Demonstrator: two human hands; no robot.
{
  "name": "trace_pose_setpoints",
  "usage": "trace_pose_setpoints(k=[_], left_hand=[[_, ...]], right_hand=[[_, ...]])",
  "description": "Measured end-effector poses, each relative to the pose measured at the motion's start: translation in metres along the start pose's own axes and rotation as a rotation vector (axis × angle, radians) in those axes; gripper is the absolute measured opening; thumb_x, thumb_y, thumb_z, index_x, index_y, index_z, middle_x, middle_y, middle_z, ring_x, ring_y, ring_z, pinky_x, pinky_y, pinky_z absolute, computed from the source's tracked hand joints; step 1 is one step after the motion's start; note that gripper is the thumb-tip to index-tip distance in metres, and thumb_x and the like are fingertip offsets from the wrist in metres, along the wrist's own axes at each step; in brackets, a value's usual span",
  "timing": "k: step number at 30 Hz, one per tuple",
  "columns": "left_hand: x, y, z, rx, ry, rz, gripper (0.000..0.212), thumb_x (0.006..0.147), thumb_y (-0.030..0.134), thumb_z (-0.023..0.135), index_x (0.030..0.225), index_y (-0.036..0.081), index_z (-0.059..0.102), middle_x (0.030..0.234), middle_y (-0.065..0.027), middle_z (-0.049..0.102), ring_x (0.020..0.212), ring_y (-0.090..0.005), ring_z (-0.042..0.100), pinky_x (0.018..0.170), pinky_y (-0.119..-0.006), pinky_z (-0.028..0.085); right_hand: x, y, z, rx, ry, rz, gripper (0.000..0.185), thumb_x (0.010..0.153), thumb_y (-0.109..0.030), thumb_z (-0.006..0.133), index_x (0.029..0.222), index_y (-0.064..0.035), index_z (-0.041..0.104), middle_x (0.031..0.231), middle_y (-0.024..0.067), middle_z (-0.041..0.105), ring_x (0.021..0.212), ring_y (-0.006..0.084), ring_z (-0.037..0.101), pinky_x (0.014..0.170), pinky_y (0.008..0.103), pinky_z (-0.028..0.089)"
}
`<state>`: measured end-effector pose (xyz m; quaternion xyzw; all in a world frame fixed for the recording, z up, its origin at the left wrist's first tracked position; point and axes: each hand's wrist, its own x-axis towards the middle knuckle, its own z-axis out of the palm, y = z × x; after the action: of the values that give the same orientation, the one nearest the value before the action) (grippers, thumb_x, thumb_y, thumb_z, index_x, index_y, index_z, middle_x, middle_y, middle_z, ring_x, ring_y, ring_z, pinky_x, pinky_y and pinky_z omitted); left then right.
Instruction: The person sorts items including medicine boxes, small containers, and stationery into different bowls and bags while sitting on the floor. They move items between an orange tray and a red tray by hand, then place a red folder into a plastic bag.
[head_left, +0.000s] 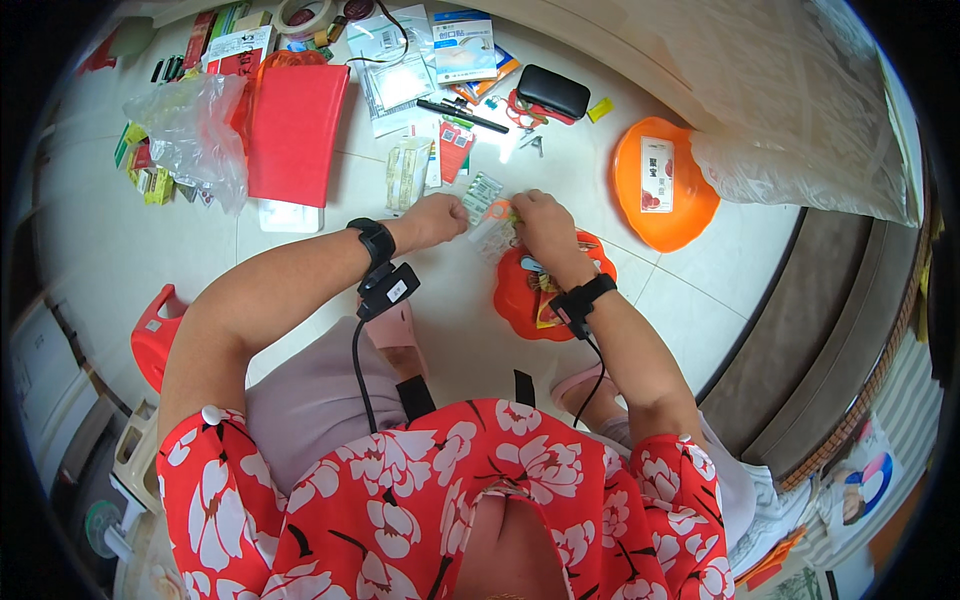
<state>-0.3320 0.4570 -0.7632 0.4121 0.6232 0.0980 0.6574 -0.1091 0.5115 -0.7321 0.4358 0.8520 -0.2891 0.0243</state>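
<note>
Before me on the tiled floor, my right hand (547, 229) pinches a small clear plastic bag (493, 241) with something orange at its top. My left hand (435, 222) is beside the bag, fingers curled in; whether they grip its edge is hidden. Just beyond the fingertips lies a green-and-white printed packet (482, 193). Partly under my right forearm stands a red flower-shaped dish (514, 311) holding several small items. A cream folded packet (407, 174) lies beyond my left hand, with red printed cards (454, 152) beside it.
Farther off lie a black pen (463, 115), a black zip case (553, 91), an adhesive bandage box (463, 49) and a red notebook (298, 135). An orange dish (681, 229) stands right, near a plastic-covered bulk (810, 150). A red stool (156, 341) is at left.
</note>
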Motion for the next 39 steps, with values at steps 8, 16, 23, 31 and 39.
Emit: trace_pose_setpoints(k=[8,16,23,31,39], left_hand=[[-0.007,0.013,-0.004,0.010,-0.043,-0.053,0.008,0.084,0.006,0.063,0.088,0.001,0.060,0.079,-0.0041,0.060,0.069,-0.0115,0.055,0.062,-0.026,0.047],[-0.008,0.017,-0.006,0.039,-0.037,-0.053,0.010,0.084,0.008,0.063,0.091,0.001,0.060,0.081,-0.0049,0.061,0.071,-0.0127,0.058,0.062,-0.027,0.048],[-0.004,0.004,-0.005,0.035,0.039,0.018,0.013,0.080,0.016,0.065,0.081,0.003,0.065,0.074,-0.0084,0.066,0.068,-0.0180,0.063,0.065,-0.031,0.050],[-0.020,0.016,-0.006,-0.011,-0.013,-0.067,0.008,0.084,0.009,0.063,0.089,0.003,0.061,0.081,-0.0040,0.061,0.070,-0.0118,0.057,0.063,-0.026,0.048],[-0.040,0.011,-0.024,0.141,0.621,-0.004,0.024,0.080,0.010,0.062,0.101,0.000,0.060,0.099,-0.0207,0.064,0.089,-0.0318,0.063,0.078,-0.038,0.050]], right_hand=[[-0.002,0.017,0.000,0.268,0.159,0.060,0.017,0.078,0.000,0.063,0.094,-0.0041,0.063,0.092,0.0150,0.059,0.084,0.0357,0.061,0.076,0.0409,0.052],[-0.002,0.021,-0.007,0.298,0.319,0.093,0.025,0.074,-0.003,0.070,0.098,-0.0048,0.065,0.104,0.0127,0.059,0.097,0.0322,0.058,0.081,0.0374,0.050],[0.004,0.001,-0.020,0.154,-0.078,-0.179,0.026,0.067,-0.002,0.072,0.092,-0.0081,0.070,0.100,0.0073,0.058,0.100,0.0268,0.056,0.083,0.0345,0.051],[0.009,0.004,-0.005,-0.164,-0.137,-0.280,0.008,0.073,-0.006,0.063,0.080,-0.0077,0.067,0.092,0.0082,0.063,0.095,0.0254,0.057,0.077,0.0364,0.052],[0.021,-0.012,-0.027,0.528,-0.142,0.145,0.012,0.076,-0.005,0.071,0.086,-0.0033,0.065,0.073,0.0059,0.063,0.069,0.0192,0.060,0.066,0.0301,0.049]])
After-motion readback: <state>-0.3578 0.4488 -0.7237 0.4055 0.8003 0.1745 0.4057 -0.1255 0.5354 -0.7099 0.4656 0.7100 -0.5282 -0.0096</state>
